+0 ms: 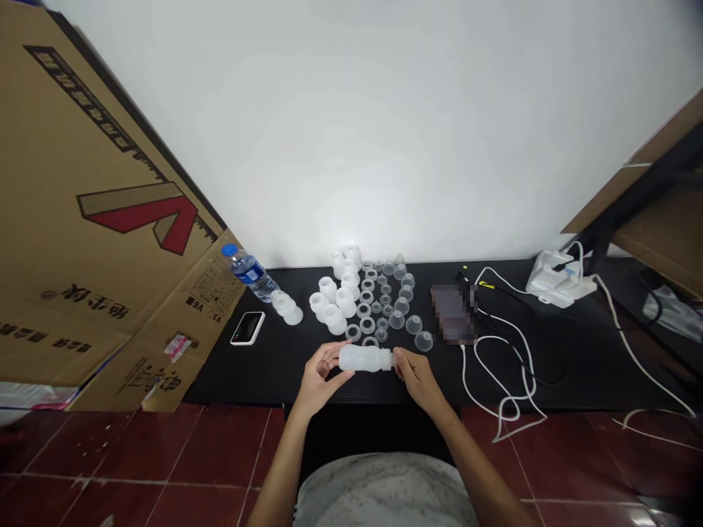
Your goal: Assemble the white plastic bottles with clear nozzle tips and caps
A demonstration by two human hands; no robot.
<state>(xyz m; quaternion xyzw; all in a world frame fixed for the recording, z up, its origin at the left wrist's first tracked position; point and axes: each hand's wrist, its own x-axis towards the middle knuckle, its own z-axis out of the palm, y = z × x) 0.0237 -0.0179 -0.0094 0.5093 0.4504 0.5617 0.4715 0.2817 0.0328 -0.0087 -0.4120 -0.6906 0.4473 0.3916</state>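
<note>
A white wall (384,124) fills the top of the view, and a large flattened cardboard sheet (110,219) leans across the upper left. More cardboard (640,197) sits in a dark frame at the right edge. Red tile flooring (181,454) spreads along the bottom, on both sides of the person's grey marbled garment (384,490).

A black table (571,366) runs across the middle. Left of centre on it, translucent white plastic cups (335,304) stand in clusters, and smaller clear cups and rings (378,304) lie in rows to their right. Further right are a pixelated phone (453,315), tangled white cables (497,366) and a white power strip (557,282). A water bottle (250,272) lies tilted by the cardboard, just above a small white device (247,327).

At the table's front edge, a white plastic bottle (365,359) lies sideways, neck pointing right. The left hand (324,377) curls its fingers around the bottle's body, while the right hand (420,380) pinches the neck between its fingertips.
</note>
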